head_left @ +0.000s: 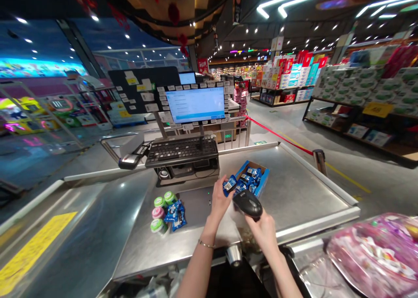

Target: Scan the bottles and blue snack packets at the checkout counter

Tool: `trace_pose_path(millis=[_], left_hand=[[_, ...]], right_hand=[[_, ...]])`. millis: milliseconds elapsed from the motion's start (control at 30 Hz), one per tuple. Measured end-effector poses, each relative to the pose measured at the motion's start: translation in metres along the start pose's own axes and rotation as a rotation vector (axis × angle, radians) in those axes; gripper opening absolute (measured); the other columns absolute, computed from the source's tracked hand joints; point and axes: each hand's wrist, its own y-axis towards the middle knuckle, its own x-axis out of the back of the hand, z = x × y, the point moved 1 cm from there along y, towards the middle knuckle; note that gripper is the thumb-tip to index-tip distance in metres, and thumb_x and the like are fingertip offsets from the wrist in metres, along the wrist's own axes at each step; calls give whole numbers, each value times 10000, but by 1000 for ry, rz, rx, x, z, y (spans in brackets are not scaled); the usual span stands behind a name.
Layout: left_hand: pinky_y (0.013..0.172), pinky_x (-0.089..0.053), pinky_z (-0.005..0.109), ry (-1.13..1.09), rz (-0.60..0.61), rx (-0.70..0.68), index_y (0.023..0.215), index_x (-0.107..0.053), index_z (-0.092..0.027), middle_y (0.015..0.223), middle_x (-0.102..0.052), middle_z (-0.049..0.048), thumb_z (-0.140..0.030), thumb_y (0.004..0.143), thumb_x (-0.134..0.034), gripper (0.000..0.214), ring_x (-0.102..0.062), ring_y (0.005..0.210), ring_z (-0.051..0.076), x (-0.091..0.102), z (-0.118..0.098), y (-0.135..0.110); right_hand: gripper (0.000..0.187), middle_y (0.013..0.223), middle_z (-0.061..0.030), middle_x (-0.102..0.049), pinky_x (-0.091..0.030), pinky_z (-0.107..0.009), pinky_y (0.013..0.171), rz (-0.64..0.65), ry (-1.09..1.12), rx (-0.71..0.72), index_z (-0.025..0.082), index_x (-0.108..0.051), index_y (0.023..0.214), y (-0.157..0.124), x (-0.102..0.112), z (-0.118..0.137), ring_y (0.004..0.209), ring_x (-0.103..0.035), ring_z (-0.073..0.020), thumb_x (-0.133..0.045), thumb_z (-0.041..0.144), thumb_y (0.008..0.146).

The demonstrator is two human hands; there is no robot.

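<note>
My left hand [221,198] pinches a small blue foil packet [230,185] at the front corner of a blue-rimmed cardboard tray [259,180], which holds more such packets. My right hand [261,232] is closed around a black handheld barcode scanner [248,204], held just in front of the packet. To the left on the steel checkout counter [294,202] stand several round tubs with green or pink lids [159,219]. Next to them lie a few blue packets [175,215].
Behind the counter stand a black keyboard [181,151] and a monitor [195,105] edged with paper notes. A large pink plastic-wrapped bundle [372,256] lies at lower right. A red rope barrier [277,134] runs to a steel post, with stacked goods beyond it.
</note>
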Motion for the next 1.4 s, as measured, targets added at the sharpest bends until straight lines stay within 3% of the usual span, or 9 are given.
trace_pose_path(millis=[200, 367, 500, 733, 833, 933, 1133, 1267, 1400], left_hand=[[936, -413, 365, 197, -86, 59, 1288, -406, -204, 1120, -571, 81, -293, 792, -597, 539, -543, 1050, 211, 27, 18, -12], [900, -376, 408, 622, -349, 371, 1151, -542, -141, 1039, -611, 122, -355, 804, -548, 407, -527, 1024, 275, 94, 68, -39], [976, -248, 478, 907, -384, 514, 1065, -615, -158, 1071, -622, 128, -357, 829, -495, 332, -453, 1116, 298, 136, 101, -61], [972, -254, 492, 1000, -287, 532, 999, -647, -159, 1123, -581, 129, -284, 820, -505, 261, -406, 1165, 305, 145, 117, -72], [941, -318, 479, 860, -318, 429, 1059, -628, -181, 1144, -575, 119, -341, 821, -538, 301, -420, 1154, 312, 124, 101, -61], [943, -373, 433, 605, -268, 206, 1037, -630, -202, 1115, -603, 91, -352, 839, -535, 265, -476, 1116, 262, 82, 73, -41], [902, -473, 320, 121, 156, -63, 1050, -630, -218, 1075, -658, 49, -234, 884, -446, 248, -598, 1001, 161, -31, 12, 2], [957, -432, 295, 339, 391, 53, 1171, -571, -190, 1206, -607, 79, -181, 871, -441, 327, -562, 1106, 173, -91, -3, 38], [913, -435, 374, 562, 445, 239, 1196, -529, -65, 1165, -589, 208, -287, 829, -547, 429, -543, 1119, 291, -130, 1, 67]], right_hand=[[370, 719, -78, -719, -494, -307, 618, 63, 34, -24, 164, -676, 905, -4, -8, 2, 685, -672, -250, -518, 453, 736], [382, 689, -81, -717, -493, -315, 583, 132, 78, 8, 164, -691, 866, -8, -25, 6, 658, -673, -267, -541, 478, 709], [394, 689, -89, -719, -496, -307, 562, 207, 112, 28, 151, -693, 877, -13, -39, 12, 647, -676, -266, -543, 469, 700], [377, 686, -82, -715, -487, -297, 572, 233, 70, 44, 150, -679, 917, -18, -46, 17, 654, -671, -252, -503, 434, 740], [391, 688, -89, -714, -485, -308, 583, 211, 48, 6, 153, -681, 912, -14, -43, 12, 646, -669, -259, -503, 454, 737], [416, 707, -106, -719, -490, -321, 602, 107, 67, -52, 151, -683, 889, -6, -33, 4, 683, -675, -277, -512, 488, 718], [481, 775, -133, -731, -501, -342, 663, -145, 96, -156, 139, -681, 880, 13, 0, -24, 752, -680, -294, -539, 561, 697], [508, 814, -137, -735, -511, -358, 708, -251, 135, -199, 122, -678, 911, 24, 23, -49, 794, -680, -301, -567, 558, 677], [457, 770, -114, -737, -519, -347, 699, -313, 182, -224, 130, -690, 882, 28, 40, -63, 769, -682, -288, -611, 516, 651]])
